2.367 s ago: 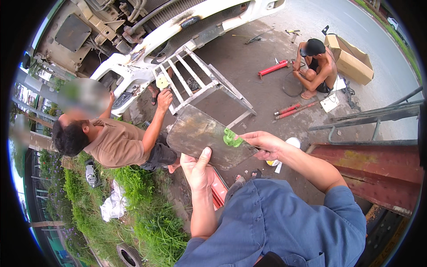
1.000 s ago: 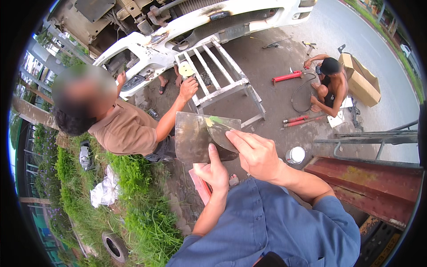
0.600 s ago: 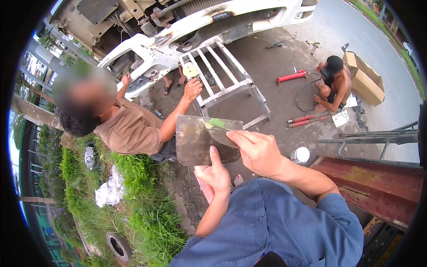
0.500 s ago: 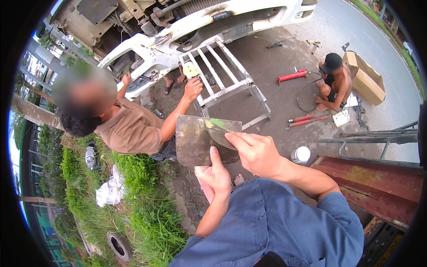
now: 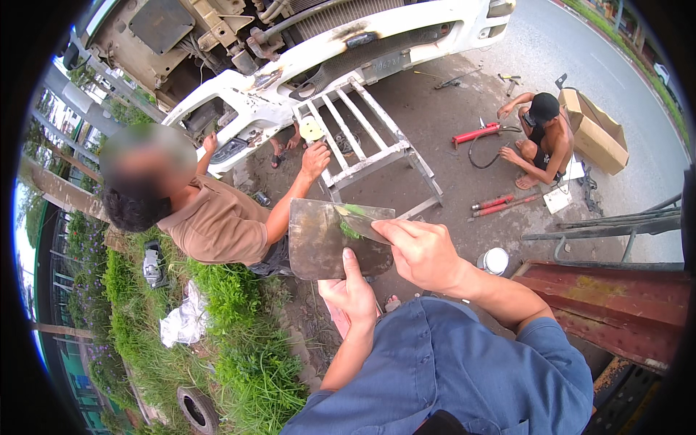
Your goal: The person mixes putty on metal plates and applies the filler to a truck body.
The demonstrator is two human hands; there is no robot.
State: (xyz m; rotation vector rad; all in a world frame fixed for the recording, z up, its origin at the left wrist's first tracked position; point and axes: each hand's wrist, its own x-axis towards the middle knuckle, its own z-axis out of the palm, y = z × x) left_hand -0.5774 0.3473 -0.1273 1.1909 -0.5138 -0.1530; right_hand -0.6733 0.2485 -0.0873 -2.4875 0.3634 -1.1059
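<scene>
My left hand (image 5: 351, 296) grips a dark, worn flat metal plate (image 5: 313, 243) from below, its thumb on the upper face. A thin scraper (image 5: 371, 215) is pinched in my right hand (image 5: 424, 250), its blade lying across the plate's far edge. Some yellow-green paste sits on the blade's tip, and a green smear of paste (image 5: 351, 230) shows on the plate just below it. Something pink (image 5: 338, 317) is partly hidden behind my left wrist.
A person in a brown shirt (image 5: 217, 221) holds a pale yellow-faced piece (image 5: 311, 130) by a white metal frame (image 5: 362, 163), beside a white vehicle bumper (image 5: 304, 61). Another person crouches near a red jack (image 5: 475, 135). A white bucket (image 5: 494, 261) stands right.
My right hand has turned the scraper flatter toward the plate's far edge, and a green smear now shows beneath it. The crouching person has raised a hand toward the red jack.
</scene>
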